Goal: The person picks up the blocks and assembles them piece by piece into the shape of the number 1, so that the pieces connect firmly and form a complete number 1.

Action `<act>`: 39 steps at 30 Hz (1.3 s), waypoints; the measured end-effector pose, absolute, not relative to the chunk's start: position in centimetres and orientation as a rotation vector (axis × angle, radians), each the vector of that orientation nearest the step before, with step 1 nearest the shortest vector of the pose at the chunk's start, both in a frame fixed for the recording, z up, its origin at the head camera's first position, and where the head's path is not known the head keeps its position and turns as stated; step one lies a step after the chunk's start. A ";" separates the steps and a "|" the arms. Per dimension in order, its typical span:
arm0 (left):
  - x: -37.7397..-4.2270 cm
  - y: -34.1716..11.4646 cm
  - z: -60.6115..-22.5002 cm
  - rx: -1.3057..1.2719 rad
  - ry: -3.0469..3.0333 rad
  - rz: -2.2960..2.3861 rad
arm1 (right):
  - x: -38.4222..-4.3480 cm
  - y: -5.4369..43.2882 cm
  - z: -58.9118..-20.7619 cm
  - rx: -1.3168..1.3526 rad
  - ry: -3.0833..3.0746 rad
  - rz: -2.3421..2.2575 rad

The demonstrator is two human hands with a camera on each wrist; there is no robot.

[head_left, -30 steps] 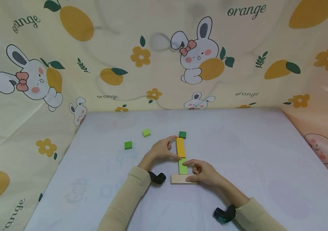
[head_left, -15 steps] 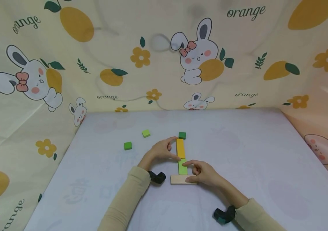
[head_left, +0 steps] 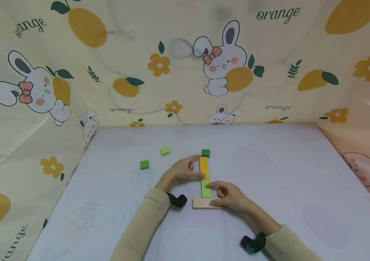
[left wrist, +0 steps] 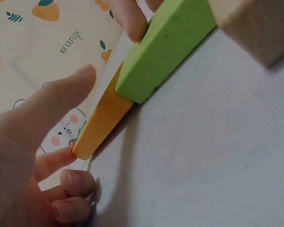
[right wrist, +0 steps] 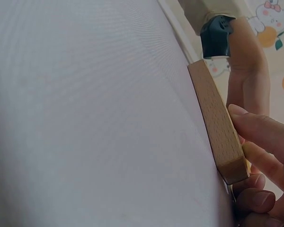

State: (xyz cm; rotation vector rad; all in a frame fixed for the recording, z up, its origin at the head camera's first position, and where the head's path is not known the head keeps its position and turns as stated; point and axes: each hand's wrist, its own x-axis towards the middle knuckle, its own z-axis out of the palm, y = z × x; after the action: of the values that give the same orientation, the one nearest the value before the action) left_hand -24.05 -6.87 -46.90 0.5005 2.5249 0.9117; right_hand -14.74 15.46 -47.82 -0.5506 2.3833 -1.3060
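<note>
Blocks lie in a line on the white surface. In the head view, a plain wooden block (head_left: 201, 203) lies crosswise nearest, then a light green block (head_left: 206, 188), a yellow block (head_left: 203, 167) and a dark green cube (head_left: 206, 153). My left hand (head_left: 183, 168) spans the yellow block, index fingertip at its far end and thumb over its near end. In the left wrist view that thumb (left wrist: 68, 94) stands out straight, above the block. My right hand (head_left: 232, 195) touches the light green block with its index fingertip and rests its thumb on the wooden block.
Two loose cubes lie to the left at the back: a light green cube (head_left: 165, 150) and a mid-green cube (head_left: 144, 165). Behind the surface rises a cloth (head_left: 181, 79) printed with rabbits and oranges. A black wrist device (head_left: 252, 243) sits on the right wrist.
The left thumb has shifted slightly from the joint between the yellow and light green blocks onto the yellow block's near end. The right hand and the blocks look unmoved.
</note>
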 end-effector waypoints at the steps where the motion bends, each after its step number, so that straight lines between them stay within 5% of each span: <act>1: -24.0 -6.9 -46.9 0.496 2.524 0.914 | -14.7 15.4 -47.8 -0.550 2.383 -1.305; 39: -23.8 -6.5 -46.9 0.510 2.580 0.821 | -14.7 15.5 -47.9 -0.565 2.360 -1.339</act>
State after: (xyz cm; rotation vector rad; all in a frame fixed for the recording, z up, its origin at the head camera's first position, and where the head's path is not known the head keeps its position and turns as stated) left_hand -23.76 -6.50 -46.95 0.5101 2.5799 0.8205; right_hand -14.69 15.50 -47.91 -0.5651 2.3601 -1.3389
